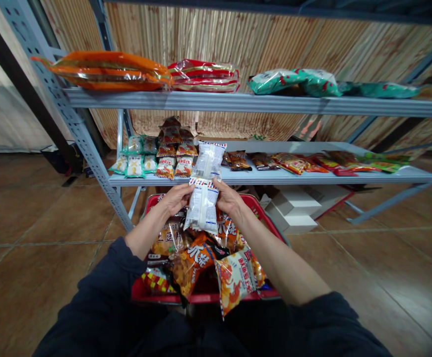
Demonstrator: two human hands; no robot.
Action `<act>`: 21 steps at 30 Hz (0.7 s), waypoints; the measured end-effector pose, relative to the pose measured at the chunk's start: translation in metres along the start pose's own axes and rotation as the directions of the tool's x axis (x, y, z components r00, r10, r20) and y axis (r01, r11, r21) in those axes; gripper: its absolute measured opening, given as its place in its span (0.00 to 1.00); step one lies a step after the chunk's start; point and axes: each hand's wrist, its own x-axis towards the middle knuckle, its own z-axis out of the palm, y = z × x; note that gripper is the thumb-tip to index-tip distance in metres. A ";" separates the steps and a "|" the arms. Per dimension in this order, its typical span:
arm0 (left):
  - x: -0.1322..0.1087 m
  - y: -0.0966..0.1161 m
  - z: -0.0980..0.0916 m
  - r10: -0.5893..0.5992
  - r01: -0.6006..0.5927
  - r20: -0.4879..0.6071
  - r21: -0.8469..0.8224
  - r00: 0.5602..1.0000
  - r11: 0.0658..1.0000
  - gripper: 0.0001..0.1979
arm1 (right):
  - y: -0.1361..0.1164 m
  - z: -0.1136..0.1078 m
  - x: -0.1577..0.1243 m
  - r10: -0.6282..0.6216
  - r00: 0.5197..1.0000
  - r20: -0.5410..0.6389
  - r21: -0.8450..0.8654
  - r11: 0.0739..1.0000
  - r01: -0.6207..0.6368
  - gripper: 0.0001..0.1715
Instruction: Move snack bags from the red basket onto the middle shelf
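Between my two hands is a white snack bag (202,206), its printed back with a centre seam facing up and a striped band along its top edge. My left hand (178,198) grips its left side and my right hand (227,197) its right side, near that top edge. Just beyond, a similar silvery-white bag (209,157) stands at the front of the lower shelf (260,174). Directly below my hands is a red basket (210,298) full of snack bags, among them an orange bag (195,263) and a white-and-orange bag (237,277) lying over its near rim.
Left on the lower shelf are green-and-white packets (135,165) and stacked brown-and-white packets (171,136); flat colourful bags (290,162) lie to the right. The upper shelf (238,100) holds large orange (104,69), red and teal bags. White boxes (293,208) sit on the floor underneath.
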 end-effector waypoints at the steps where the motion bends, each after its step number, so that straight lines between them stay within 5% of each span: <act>1: -0.002 -0.002 0.000 0.006 -0.006 -0.028 0.000 1.000 1.000 0.14 | 0.000 -0.002 0.001 -0.002 1.000 -0.014 0.005 1.000 0.002 0.05; 7: -0.014 -0.006 0.005 0.035 -0.033 -0.121 0.015 0.992 0.999 0.17 | 0.003 -0.006 0.007 -0.028 0.996 -0.084 0.063 0.997 0.033 0.06; 21: -0.069 -0.034 0.003 -0.068 0.142 -0.249 0.293 0.966 0.945 0.16 | -0.001 -0.006 0.012 0.012 0.987 -0.159 0.119 0.993 0.008 0.05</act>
